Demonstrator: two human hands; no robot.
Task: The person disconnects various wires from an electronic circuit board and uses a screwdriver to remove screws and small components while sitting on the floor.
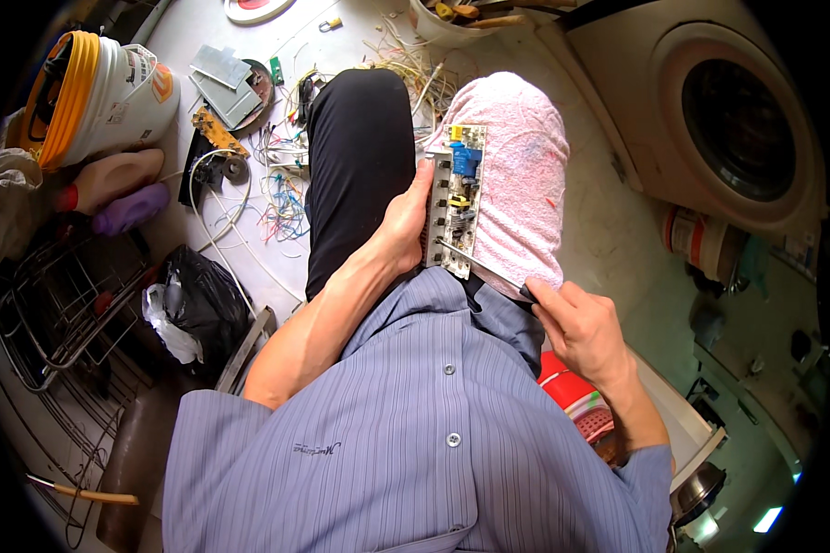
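Note:
A long circuit board [464, 194] with a metal heat sink along its left side rests upright along my lap, over a pink towel [524, 157] that covers my right thigh. Blue and yellow components stand out on it. My left hand [409, 221] grips the board by its left edge, thumb along the heat sink. My right hand [578, 327] is closed round the dark handle of a screwdriver [489, 259]. Its thin shaft slants up and left, and the tip meets the lower left part of the board; the exact contact point is too small to tell.
Tangled wires [284, 198] and metal plates [226, 88] lie on the floor to the left, near a white and yellow bucket [124, 97]. A black plastic bag [207, 304] and a wire rack [69, 309] are closer. A washing machine [646, 101] stands at the right.

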